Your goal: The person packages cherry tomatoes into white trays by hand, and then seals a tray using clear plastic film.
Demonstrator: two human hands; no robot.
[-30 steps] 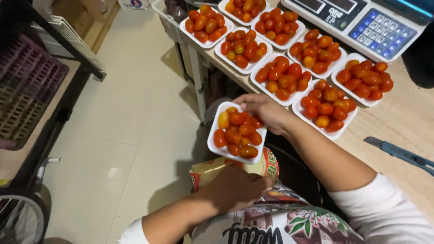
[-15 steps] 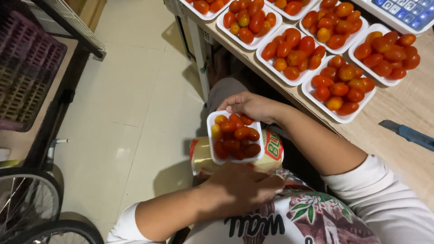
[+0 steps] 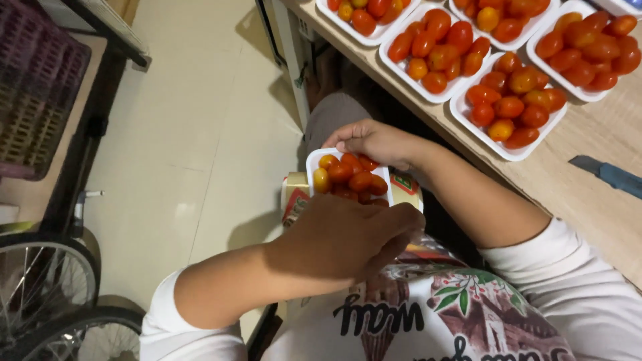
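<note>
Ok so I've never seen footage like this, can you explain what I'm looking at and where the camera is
There is no machine here. One camera, worn on a person's head, looks down at their own two bare hands. The right hand grips the far edge of a small white tray of cherry tomatoes over the lap, and the left hand covers its near side. Under the tray sits a roll in a printed wrapper. On the wooden table at the right lie more filled trays and a blue-handled knife.

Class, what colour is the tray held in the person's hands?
White. The tray, filled with red and orange tomatoes, shows best in the head view.
</note>
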